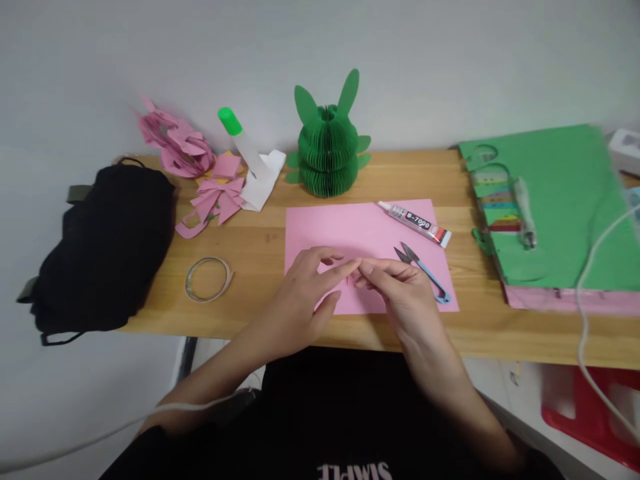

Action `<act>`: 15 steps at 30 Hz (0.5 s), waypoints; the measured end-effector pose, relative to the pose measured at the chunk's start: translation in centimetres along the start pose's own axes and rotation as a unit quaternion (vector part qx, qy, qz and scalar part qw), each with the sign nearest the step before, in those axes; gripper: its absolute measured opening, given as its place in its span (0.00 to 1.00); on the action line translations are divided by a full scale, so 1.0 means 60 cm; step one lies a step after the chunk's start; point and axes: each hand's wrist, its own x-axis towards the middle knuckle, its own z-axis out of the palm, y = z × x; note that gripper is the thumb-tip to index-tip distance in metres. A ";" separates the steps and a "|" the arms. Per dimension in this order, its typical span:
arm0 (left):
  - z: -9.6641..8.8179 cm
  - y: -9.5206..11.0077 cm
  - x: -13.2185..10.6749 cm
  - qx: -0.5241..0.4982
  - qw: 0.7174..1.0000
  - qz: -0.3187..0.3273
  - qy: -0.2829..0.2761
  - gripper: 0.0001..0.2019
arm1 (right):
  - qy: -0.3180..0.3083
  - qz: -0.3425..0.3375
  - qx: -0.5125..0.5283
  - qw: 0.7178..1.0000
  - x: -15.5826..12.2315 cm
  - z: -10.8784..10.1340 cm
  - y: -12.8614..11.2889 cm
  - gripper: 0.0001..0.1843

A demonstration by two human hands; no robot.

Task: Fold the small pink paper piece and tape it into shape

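Note:
Both hands meet over a pink paper sheet (350, 230) lying on the wooden table (260, 313). My left hand (313, 287) and my right hand (400, 287) pinch fingertips together around a small pink piece (351, 280), mostly hidden by the fingers. Small blue-handled snips (423, 270) lie on the sheet just right of my right hand. A tube of glue (415, 223) rests across the sheet's far right corner.
A green honeycomb paper figure (327, 150) stands at the back. Pink paper scraps and bows (200, 173), a green-capped glue bottle (243, 143), a tape roll (207, 279) and a black bag (105, 250) lie left. A stack of green and pink sheets (560, 207) sits right.

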 end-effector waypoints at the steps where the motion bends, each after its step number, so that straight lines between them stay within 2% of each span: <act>1: 0.001 -0.001 0.000 0.011 1.000 0.004 0.004 0.23 | 0.000 0.000 0.000 1.000 0.000 0.000 0.001 0.06; 8: 0.003 -0.003 0.004 0.044 0.999 0.020 0.014 0.22 | -0.002 -0.001 -0.002 1.000 0.002 -0.002 0.003 0.05; 15: 0.000 -0.004 0.004 -0.022 1.000 -0.001 0.000 0.24 | -0.010 -0.009 0.004 1.000 0.003 -0.001 0.001 0.05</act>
